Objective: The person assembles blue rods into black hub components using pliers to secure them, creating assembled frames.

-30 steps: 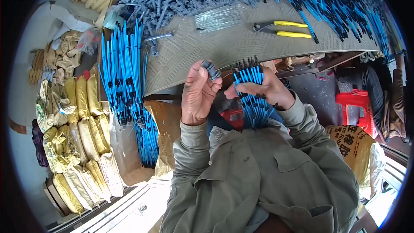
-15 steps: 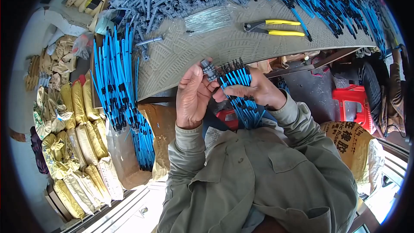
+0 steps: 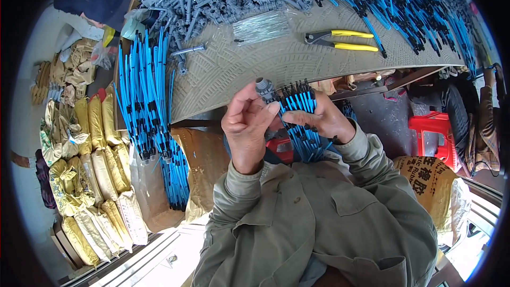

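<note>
My left hand [image 3: 245, 130] is closed in a pinch on a ribbed grey plastic fitting [image 3: 263, 89], which stands up from the fingertips with its round end uppermost. Right beside it, my right hand [image 3: 330, 119] grips a bundle of thin blue tubes with black ends [image 3: 299, 101], the thumb lying across them. The bundle hangs down toward my lap, its black tips upward. Both hands are close together just off the table's near edge. Whether the fitting touches a tube cannot be made out, as fingers hide its lower end.
On the table [image 3: 212, 87] lie a heap of grey plastic parts [image 3: 218, 0], a clear packet of thin strands [image 3: 261, 27], yellow-handled pliers [image 3: 342, 41] and many blue tubes [image 3: 388, 5]. More tubes [image 3: 146, 90] stand at the left, near stacked yellow bags [image 3: 109, 170]. A red stool [image 3: 433, 138] is at right.
My left hand has turned and moved slightly right, its thumb now against the fitting's lower part. The fitting stands more upright. My right hand keeps its grip on the bundle.
</note>
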{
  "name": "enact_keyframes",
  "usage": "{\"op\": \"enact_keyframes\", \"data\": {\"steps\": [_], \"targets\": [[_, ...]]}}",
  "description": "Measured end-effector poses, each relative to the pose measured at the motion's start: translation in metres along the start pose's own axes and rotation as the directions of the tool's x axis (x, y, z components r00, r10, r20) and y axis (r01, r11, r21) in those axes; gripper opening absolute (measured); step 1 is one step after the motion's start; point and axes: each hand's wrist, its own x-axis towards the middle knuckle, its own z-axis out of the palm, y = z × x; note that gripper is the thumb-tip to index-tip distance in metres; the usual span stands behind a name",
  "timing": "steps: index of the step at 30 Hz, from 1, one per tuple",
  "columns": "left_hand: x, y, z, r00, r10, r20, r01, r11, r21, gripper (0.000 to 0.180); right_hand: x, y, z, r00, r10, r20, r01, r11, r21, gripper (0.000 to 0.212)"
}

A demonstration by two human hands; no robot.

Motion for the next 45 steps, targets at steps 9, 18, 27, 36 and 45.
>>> {"op": "enact_keyframes", "data": {"steps": [9,18,27,36,45], "targets": [[0.000,0.001,-0.008,0.991,0.059,0.123,-0.075,0.989,0.130,0.047,-0.003,0.003,0.005,0.993,0.020,-0.118,-0.014,0.999,0.047,0.021],[-0.005,0.013,0.000,0.989,0.060,0.138,-0.087,0.975,0.203,0.045,-0.005,0.001,0.010,0.976,0.062,-0.208,-0.075,0.996,-0.055,0.014],[-0.006,0.014,0.001,0.984,0.084,0.157,-0.115,0.972,0.203,0.045,-0.008,-0.006,0.012,0.978,0.034,-0.205,-0.050,0.996,-0.071,0.012],[-0.017,0.005,0.006,0.993,0.111,0.039,-0.111,0.994,-0.019,0.043,-0.013,0.002,0.013,0.982,-0.049,-0.184,0.023,0.990,-0.141,0.022],[-0.019,0.010,0.015,0.985,0.132,-0.114,-0.107,0.974,0.197,0.034,-0.008,0.005,0.021,0.979,-0.135,-0.151,0.116,0.985,-0.124,0.023]]}}
